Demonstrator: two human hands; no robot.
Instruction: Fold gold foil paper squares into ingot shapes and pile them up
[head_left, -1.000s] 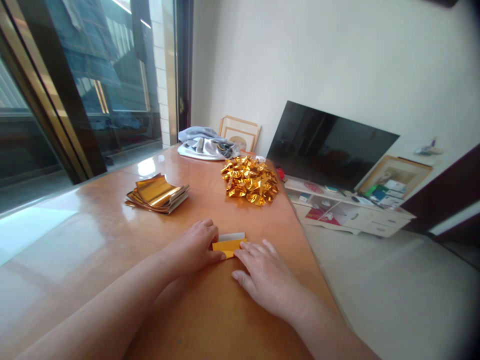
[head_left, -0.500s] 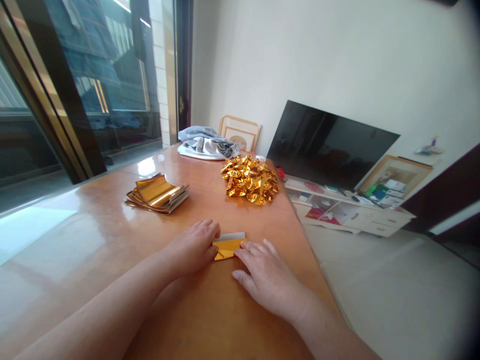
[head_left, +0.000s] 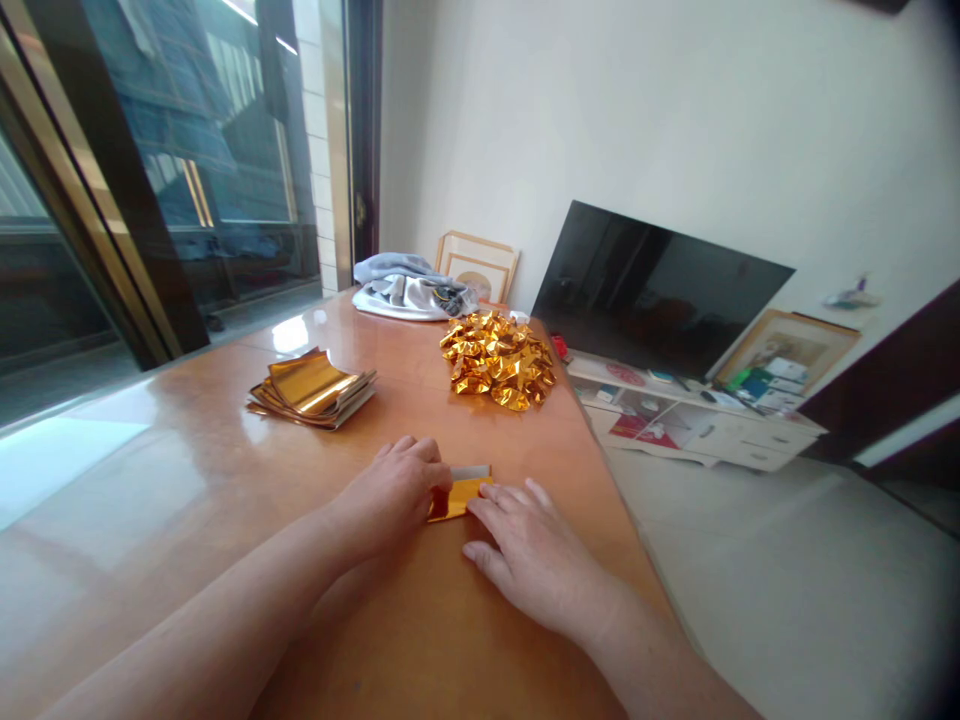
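Left hand (head_left: 401,488), curled, farther over foil (head_left: 466,494)

OBSERVED HERE: home living room | television (head_left: 660,290), low cabinet (head_left: 742,440): right of table (head_left: 405,620) | framed glass panels (head_left: 124,200): left of table

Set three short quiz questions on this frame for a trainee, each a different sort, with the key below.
1. True or false: the left hand and the right hand are at opposite ends of the folded gold paper.

2. Which of these on the table lies farthest from the hands?
A. the stack of gold sheets
B. the heap of crinkled gold pieces
C. the blue-and-white bundle

3. Fill in the colour: along the far edge of the folded gold paper, a ____ strip shows.

Key: 1. True. 2. C. 3. Pale grey.
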